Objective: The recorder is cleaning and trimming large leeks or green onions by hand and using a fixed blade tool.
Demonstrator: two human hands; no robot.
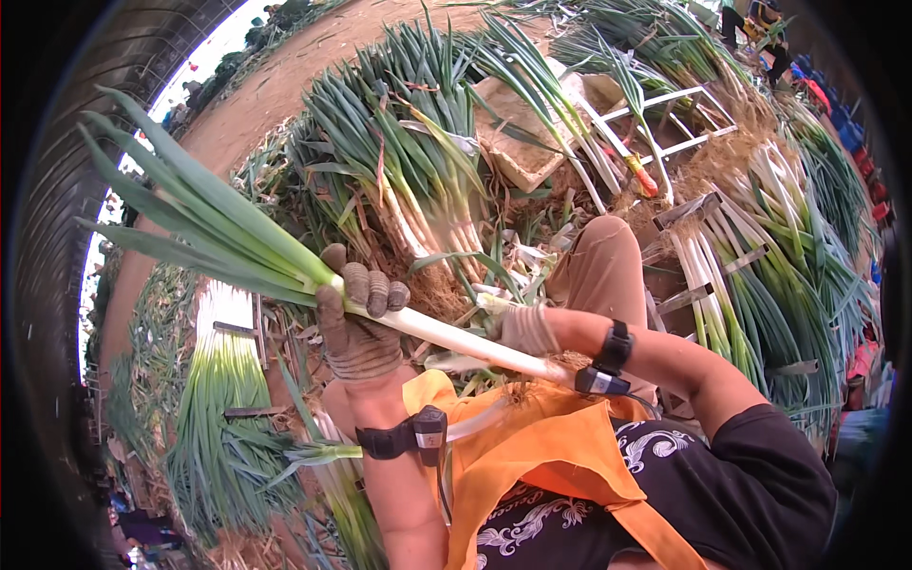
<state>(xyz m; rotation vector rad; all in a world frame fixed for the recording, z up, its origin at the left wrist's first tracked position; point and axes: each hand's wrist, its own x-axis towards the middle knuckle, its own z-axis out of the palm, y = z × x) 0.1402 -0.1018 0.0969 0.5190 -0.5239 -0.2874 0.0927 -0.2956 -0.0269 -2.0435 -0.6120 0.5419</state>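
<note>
The left hand (359, 328), in a dirty work glove, has its fingers (366, 287) wrapped tightly around a long green onion (285, 271), at the place where the white stalk meets the green leaves. The leaves point to the far left. The right hand (525, 330), also gloved, touches the white stalk near the roots; if its fingers pinch it, I cannot tell. Behind, a big pile of green onions (408, 161) lies on the ground.

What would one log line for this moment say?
left hand: gripping leek mid-stalk | right hand: on stalk near root end | around: leek bundles, orange apron
</note>
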